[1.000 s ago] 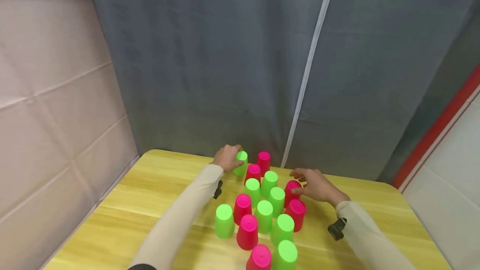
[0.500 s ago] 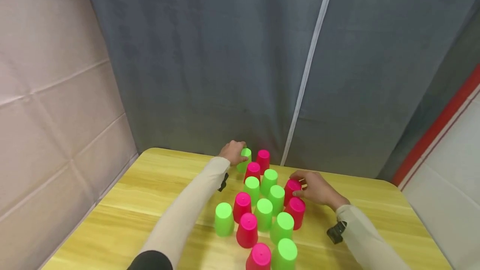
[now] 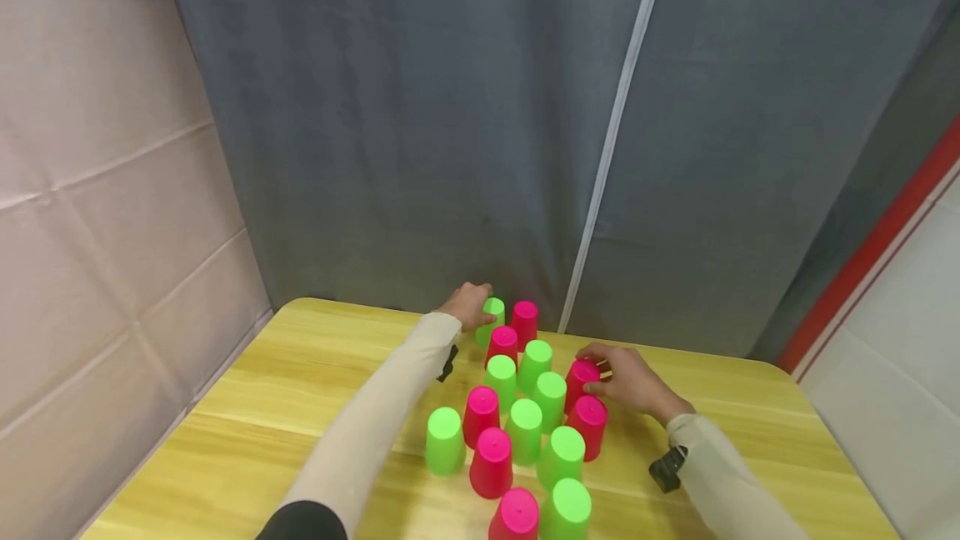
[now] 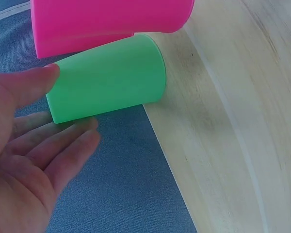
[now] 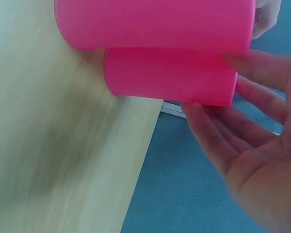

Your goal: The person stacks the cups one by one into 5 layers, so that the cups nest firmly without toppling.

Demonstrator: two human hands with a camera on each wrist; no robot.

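Several green and pink plastic cups stand upside down in a tight cluster on a yellow wooden table (image 3: 300,407). My left hand (image 3: 478,312) reaches to the far end of the cluster and holds the rearmost green cup (image 3: 494,310). The left wrist view shows that green cup (image 4: 106,85) between my thumb (image 4: 24,85) and fingers (image 4: 63,138), with a pink cup (image 4: 111,22) beside it. My right hand (image 3: 597,371) grips a pink cup (image 3: 580,377) on the cluster's right side. In the right wrist view my fingers (image 5: 208,131) lie along this pink cup (image 5: 169,77), with a second pink cup (image 5: 155,22) beside it.
A grey curtain (image 3: 450,107) with a white seam strip (image 3: 615,132) hangs right behind the table's far edge. A beige padded wall (image 3: 112,190) stands on the left. Bare tabletop lies left and right of the cups. Black wrist devices (image 3: 665,468) sit on both sleeves.
My left hand shifted the rear green cup slightly back and right, next to the far pink cup. My right hand drew in and its fingers settled round the pink cup.
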